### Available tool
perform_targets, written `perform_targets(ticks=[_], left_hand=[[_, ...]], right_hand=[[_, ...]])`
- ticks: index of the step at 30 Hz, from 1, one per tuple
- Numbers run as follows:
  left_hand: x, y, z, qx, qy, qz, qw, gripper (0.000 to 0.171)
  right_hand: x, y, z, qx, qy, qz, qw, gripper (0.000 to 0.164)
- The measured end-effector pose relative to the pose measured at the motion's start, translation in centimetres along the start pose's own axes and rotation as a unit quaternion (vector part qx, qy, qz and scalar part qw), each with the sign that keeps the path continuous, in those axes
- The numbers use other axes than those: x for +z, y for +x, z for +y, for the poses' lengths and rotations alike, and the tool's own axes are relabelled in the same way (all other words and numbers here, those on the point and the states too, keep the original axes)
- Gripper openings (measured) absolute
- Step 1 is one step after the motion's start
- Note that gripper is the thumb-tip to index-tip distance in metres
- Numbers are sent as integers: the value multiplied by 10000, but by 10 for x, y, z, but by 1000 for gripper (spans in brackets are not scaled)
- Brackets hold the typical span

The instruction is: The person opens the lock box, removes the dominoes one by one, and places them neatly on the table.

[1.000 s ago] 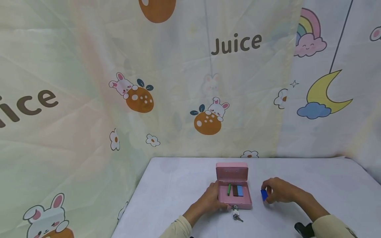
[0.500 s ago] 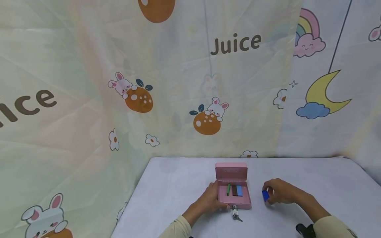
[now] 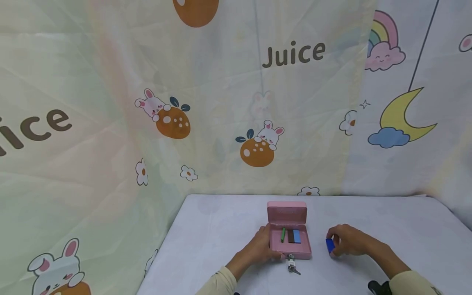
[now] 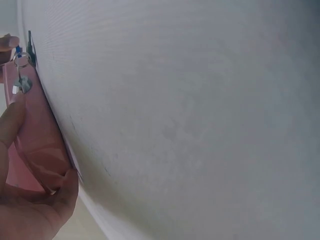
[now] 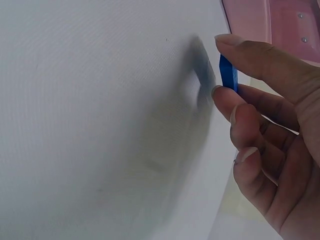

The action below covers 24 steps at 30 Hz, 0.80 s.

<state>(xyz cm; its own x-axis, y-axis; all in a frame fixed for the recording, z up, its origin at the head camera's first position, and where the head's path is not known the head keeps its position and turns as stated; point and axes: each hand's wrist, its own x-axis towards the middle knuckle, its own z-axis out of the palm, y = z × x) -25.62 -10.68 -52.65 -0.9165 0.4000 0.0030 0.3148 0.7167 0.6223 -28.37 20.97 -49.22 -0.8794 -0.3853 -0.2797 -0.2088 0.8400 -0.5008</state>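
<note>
A pink metal box (image 3: 304,247) stands on the white table with its lid (image 3: 287,213) raised at the back. My left hand (image 3: 259,247) grips the box's left side, the thumb at the front by the lock. Keys (image 3: 292,267) hang from that lock. Inside the box lie a green stick (image 3: 283,235), a dark brown block (image 3: 291,236) and a light blue block (image 3: 296,236). To the right of the box, my right hand (image 3: 350,241) pinches a small dark blue block (image 5: 228,74) between thumb and fingertips, close over the table.
White cloth covers the table (image 3: 228,221), whose far edge meets a printed curtain (image 3: 217,102). A black strap (image 3: 380,287) sits by the right sleeve. More curtain hangs along the left and right sides.
My right hand has shifted slightly towards me and to the right with the blue block still pinched. The left hand and the box have stayed in place.
</note>
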Motion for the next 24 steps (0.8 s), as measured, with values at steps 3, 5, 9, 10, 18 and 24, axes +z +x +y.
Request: perform_targets(ticks=[3, 5, 9, 10, 18, 24], left_hand=[[-2, 0, 1, 59, 43, -7, 10000, 106], [-3, -1, 2, 116, 38, -13, 9999, 106], [-4, -1, 5, 168, 58, -22, 9998, 104], [-4, -1, 5, 161, 59, -27, 9998, 104], [-3, -1, 4, 38, -23, -51, 10000, 106], [-4, -1, 3, 0, -42, -57, 10000, 105]], right_hand=[[0, 0, 1, -32, 30, 16, 10000, 44], [0, 0, 2, -46, 22, 21, 10000, 44], [1, -1, 6, -45, 16, 37, 10000, 43], [1, -1, 7, -50, 7, 39, 10000, 43], [5, 1, 12, -102, 39, 51, 9999, 42], [6, 2, 12, -92, 75, 72, 9999, 45]])
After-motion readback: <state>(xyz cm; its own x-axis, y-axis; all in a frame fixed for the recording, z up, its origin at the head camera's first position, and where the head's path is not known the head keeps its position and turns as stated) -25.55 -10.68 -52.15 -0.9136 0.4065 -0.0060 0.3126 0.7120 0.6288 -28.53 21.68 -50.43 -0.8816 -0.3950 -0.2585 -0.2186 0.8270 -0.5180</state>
